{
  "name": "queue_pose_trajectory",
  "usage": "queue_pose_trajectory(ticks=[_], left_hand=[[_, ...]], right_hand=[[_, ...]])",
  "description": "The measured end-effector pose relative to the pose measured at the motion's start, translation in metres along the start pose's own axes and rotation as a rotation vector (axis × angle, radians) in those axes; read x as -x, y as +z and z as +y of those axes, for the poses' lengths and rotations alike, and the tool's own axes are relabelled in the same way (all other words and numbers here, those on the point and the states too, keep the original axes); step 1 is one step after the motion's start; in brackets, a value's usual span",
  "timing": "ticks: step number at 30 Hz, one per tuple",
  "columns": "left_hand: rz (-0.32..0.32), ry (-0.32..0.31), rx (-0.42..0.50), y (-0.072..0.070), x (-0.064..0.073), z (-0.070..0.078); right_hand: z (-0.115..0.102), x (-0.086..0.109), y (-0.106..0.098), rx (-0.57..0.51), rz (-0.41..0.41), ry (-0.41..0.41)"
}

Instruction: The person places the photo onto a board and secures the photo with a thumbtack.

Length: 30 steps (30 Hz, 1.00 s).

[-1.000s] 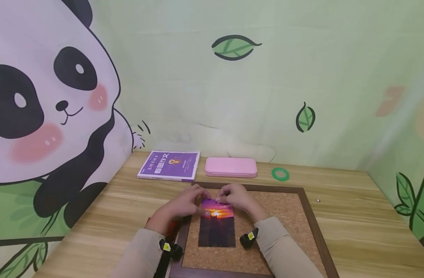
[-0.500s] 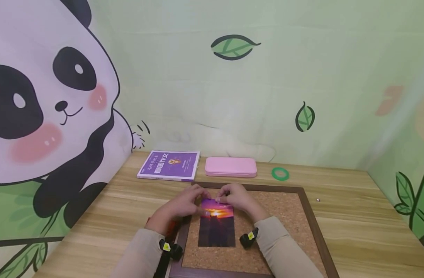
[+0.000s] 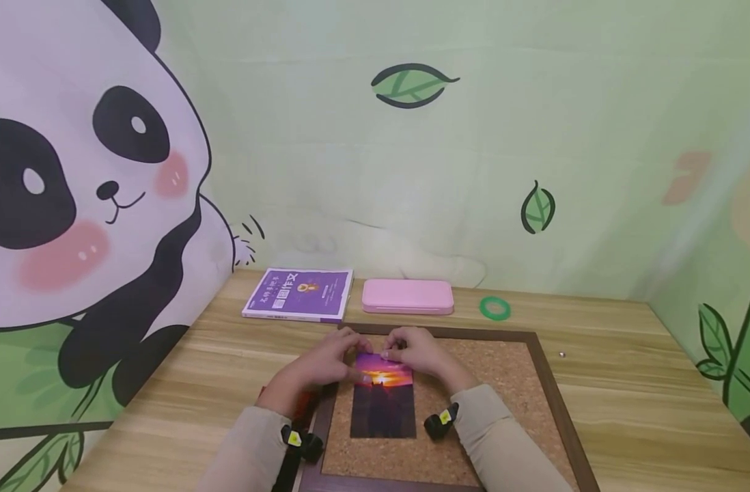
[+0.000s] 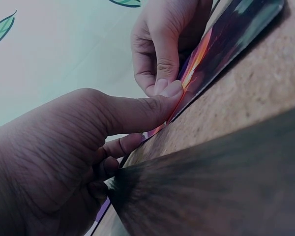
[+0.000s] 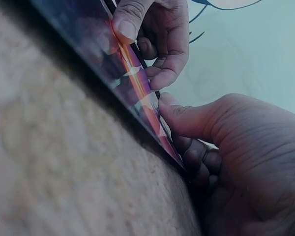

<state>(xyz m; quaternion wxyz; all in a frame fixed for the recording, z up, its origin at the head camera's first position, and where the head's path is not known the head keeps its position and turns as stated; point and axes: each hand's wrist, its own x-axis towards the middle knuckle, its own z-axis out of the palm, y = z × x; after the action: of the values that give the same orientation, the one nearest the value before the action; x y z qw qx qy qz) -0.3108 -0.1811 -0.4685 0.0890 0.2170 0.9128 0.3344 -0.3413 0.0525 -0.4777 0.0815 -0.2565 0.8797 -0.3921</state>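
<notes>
A glossy sunset photo (image 3: 384,410), purple and orange above and dark below, lies over the left part of a framed cork board (image 3: 492,417). My left hand (image 3: 322,359) holds the photo near its upper left, the thumb on its face and the fingers curved round toward the top edge. At that top edge, my right hand (image 3: 421,348) pinches with thumb and curled fingers. Whether something small sits under the right fingertips is hidden. In the right wrist view, the right thumb (image 5: 187,118) touches beside the photo's bright band (image 5: 137,81).
Behind the board a purple book (image 3: 304,292), a pink case (image 3: 408,296) and a green tape roll (image 3: 494,308) stand in a row. Right of the board lies a tiny shiny object (image 3: 562,354). A dark and red item (image 3: 304,410), partly covered, borders the board's left side.
Both hands stay in the same place on the photo. The head view has shifted very slightly; nothing else visibly moves.
</notes>
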Motion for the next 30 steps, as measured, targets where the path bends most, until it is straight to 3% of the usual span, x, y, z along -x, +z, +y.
queue_pose_trajectory(ticks=[9,30], left_hand=[[0.001,0.007,-0.019,0.0006,-0.0005,-0.0010],[0.007,0.006,-0.005,0.0013,-0.0007,-0.0034]], right_hand=[[0.0019,0.0017,-0.0018,-0.046,-0.013,0.001],[0.0007,0.0012,-0.0011,-0.035,0.001,0.015]])
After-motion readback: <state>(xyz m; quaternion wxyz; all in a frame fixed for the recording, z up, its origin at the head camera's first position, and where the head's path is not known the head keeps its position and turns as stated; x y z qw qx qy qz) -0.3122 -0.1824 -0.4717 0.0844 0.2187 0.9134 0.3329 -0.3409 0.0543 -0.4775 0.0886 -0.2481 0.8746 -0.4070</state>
